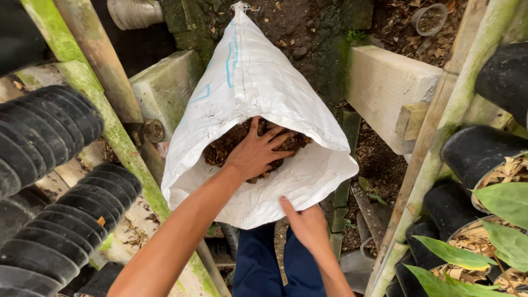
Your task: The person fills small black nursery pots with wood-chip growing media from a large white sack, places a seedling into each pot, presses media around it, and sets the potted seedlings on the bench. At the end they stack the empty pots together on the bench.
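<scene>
Two bare hands worked at a white woven sack [258, 82] that lay tilted with its mouth gaping toward the person. The sack was plastic-weave, marked with thin blue stripes near its tied far end, and its lip was smudged with dirt. The left hand [256, 154] reached into the mouth, its fingers [275, 137] spread wide and pressed flat on the brown, crumbly potting mix [225, 146] that filled the sack; the mix showed to either side of the fingers and beyond their tips. The right hand [308, 225] was at the near lip of the sack, thumb up against the cloth; whether its other fingers pinched the edge could not be told, since they were tucked below the rim.

Left of the spread fingers, well apart, rows of stacked black nursery pots [49, 187] lay beside mossy bamboo poles [110, 126]. Right of the fingers stood a pale concrete block [385, 88], and farther right more black pots [484, 159] filled with dry husks and green leaves [506, 203].
</scene>
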